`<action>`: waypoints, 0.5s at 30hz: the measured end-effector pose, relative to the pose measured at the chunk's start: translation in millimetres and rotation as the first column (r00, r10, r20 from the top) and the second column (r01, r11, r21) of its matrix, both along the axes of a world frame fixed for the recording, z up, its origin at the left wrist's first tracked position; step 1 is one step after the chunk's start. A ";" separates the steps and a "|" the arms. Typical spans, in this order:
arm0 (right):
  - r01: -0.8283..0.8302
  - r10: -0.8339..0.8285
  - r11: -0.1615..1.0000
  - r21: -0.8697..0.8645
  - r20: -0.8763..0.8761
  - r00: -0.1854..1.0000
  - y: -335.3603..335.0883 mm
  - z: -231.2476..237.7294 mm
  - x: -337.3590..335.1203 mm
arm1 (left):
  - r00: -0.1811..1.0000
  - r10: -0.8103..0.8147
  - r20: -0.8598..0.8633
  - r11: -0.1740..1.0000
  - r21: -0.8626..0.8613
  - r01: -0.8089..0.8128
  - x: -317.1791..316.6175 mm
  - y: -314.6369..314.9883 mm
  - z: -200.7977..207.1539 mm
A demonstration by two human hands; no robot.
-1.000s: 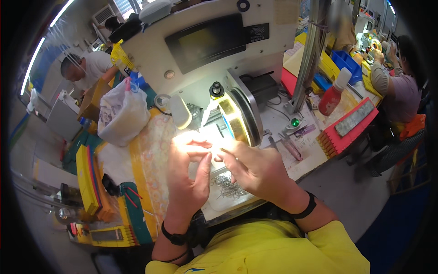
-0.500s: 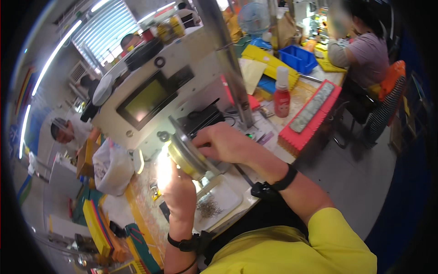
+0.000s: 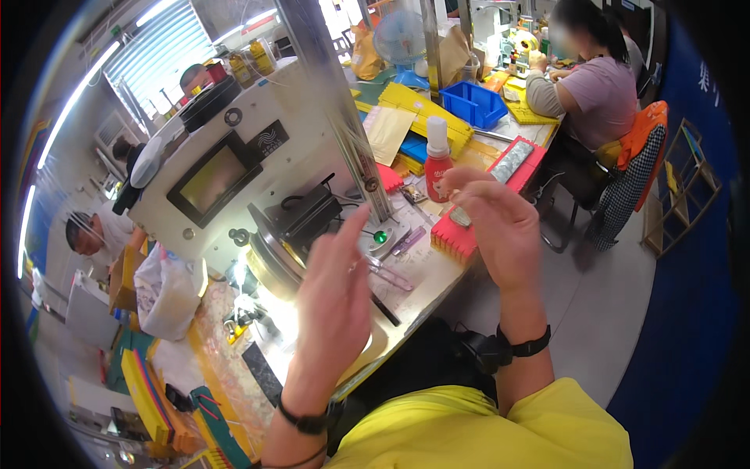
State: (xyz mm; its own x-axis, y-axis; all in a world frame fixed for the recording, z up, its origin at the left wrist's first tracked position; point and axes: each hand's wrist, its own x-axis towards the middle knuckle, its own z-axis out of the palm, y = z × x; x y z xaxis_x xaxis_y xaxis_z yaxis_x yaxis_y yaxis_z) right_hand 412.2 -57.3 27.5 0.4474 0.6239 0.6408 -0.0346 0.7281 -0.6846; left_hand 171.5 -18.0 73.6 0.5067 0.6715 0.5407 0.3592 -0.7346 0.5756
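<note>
My left hand (image 3: 332, 301) is raised in front of the machine's round wheel (image 3: 271, 254), apart from it, with its fingers stretched upward and slightly blurred. Nothing shows in it. My right hand (image 3: 504, 230) is lifted to the right, in front of the red block (image 3: 453, 238) on the bench. Its fingers are bent together at the tips as in a pinch; whatever they hold is too small or blurred to name. The white machine (image 3: 168, 223) carries a dark screen (image 3: 215, 178). Glare lights the area beneath the wheel.
Beyond my right hand stands a red bottle with a white cap (image 3: 437, 160). A grey strip (image 3: 512, 160) lies on the red block. Farther off are a blue bin (image 3: 474, 105), yellow foam sheets (image 3: 422, 109) and a seated person (image 3: 598, 94). A metal post (image 3: 336, 117) rises beside the machine.
Both hands have left the wheel. My left hand has opened and risen to the right; my right hand has moved up and right. The view has shifted, with the machine now farther left.
</note>
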 end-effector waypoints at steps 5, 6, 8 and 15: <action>-0.233 0.234 0.971 0.053 -0.408 0.882 -18.2 -8.5 35.6 | 0.802 0.059 -0.594 0.996 -0.017 -0.086 58.8 29.9 -35.6; -0.200 0.191 0.979 0.025 -0.435 0.880 -14.4 -7.1 38.5 | 0.824 0.037 -0.566 0.999 -0.012 -0.053 63.6 31.2 -47.0; -0.044 0.043 0.999 0.009 -0.467 0.883 -6.2 16.1 44.8 | 0.843 -0.025 -0.538 1.000 -0.013 0.021 75.5 24.4 -52.2; -0.040 0.038 0.996 0.076 0.023 0.999 59.3 181.3 16.7 | 0.990 -0.067 -0.121 0.980 0.181 0.088 25.1 -12.5 4.1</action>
